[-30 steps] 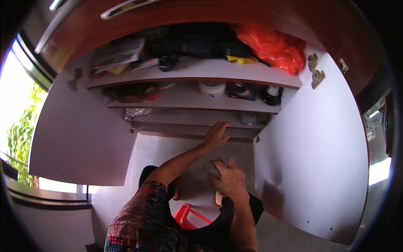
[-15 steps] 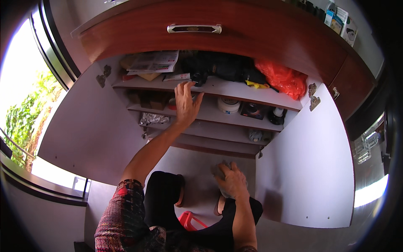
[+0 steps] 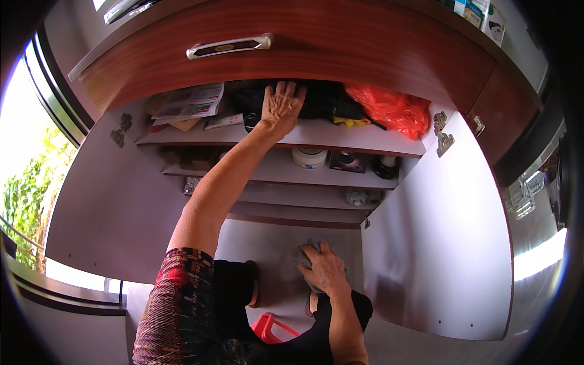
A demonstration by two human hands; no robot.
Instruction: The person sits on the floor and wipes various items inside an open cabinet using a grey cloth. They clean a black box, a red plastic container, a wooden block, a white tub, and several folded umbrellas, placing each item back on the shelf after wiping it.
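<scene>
My left hand [image 3: 283, 111] reaches into the cabinet's top shelf [image 3: 340, 135], its fingers stretched over a black cloth-like bundle [image 3: 319, 100]. The fingertips touch or nearly touch that bundle, and I see no grip on it. Lower down, above my right knee, my right hand [image 3: 327, 272] is closed on a crumpled grey cloth [image 3: 302, 257]. Left of the bundle lie printed papers [image 3: 193, 101] and a white tube [image 3: 224, 121]. On its right are a yellow piece [image 3: 351, 122] and a red plastic bag [image 3: 392, 109].
Both cabinet doors stand wide open, the left door [image 3: 100, 201] and the right door [image 3: 441, 237]. A white round tub [image 3: 309, 158], a dark box [image 3: 348, 161] and a black bottle [image 3: 385, 166] occupy the middle shelf. A red plastic stool [image 3: 266, 328] shows between my legs.
My left hand has moved up and deeper, from the top shelf's front edge to the black bundle. My right hand still holds the grey cloth. The view has shifted slightly.
</scene>
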